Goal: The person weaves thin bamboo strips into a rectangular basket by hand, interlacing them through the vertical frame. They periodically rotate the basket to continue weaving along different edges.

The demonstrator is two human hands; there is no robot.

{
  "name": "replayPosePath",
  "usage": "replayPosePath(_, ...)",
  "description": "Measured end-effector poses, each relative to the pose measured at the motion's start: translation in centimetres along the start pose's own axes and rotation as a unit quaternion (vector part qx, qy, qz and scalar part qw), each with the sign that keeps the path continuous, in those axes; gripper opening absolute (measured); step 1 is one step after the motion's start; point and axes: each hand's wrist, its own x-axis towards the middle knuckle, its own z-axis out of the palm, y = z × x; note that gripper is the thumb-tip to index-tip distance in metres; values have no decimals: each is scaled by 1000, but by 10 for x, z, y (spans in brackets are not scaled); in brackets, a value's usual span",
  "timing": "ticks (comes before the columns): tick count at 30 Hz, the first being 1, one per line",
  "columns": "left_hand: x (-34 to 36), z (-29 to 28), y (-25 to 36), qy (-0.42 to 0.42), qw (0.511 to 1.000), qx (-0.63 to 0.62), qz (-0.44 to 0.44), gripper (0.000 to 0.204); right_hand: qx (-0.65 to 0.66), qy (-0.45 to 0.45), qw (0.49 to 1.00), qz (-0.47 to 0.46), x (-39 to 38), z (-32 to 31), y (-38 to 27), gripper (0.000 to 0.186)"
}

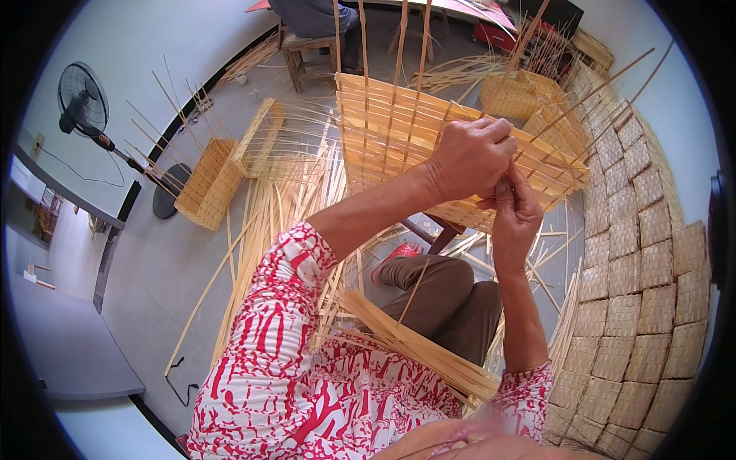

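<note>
A pale woven bamboo panel (391,130) with long upright stakes is raised in front of me, its weave showing horizontal strips. My left hand (471,157) is closed at the panel's right half, fingers curled on the strips; its knuckles hide what the fingertips grip. Just below and right, my right hand (512,207) pinches at the weave, thumb raised and close to the left fingers. A bundle of loose split strips (422,345) lies across my lap, over my crossed legs.
Unfinished baskets (203,192) with loose strips (253,253) lie on the floor. A standing fan (82,100) is at left. Stacked woven pieces (629,268) line the right side. At the back a person (310,19) sits on a wooden stool (295,54) by a table.
</note>
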Motion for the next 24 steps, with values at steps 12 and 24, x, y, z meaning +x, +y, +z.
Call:
replayPosePath(12,-7,-30,-23,-120,987,-87,65,7,-218,-107,959,-148,13,-53,-8,30)
replayPosePath(24,-7,-20,-26,-33,985,-166,-30,7,-116,-233,964,60,-36,-17,10,21)
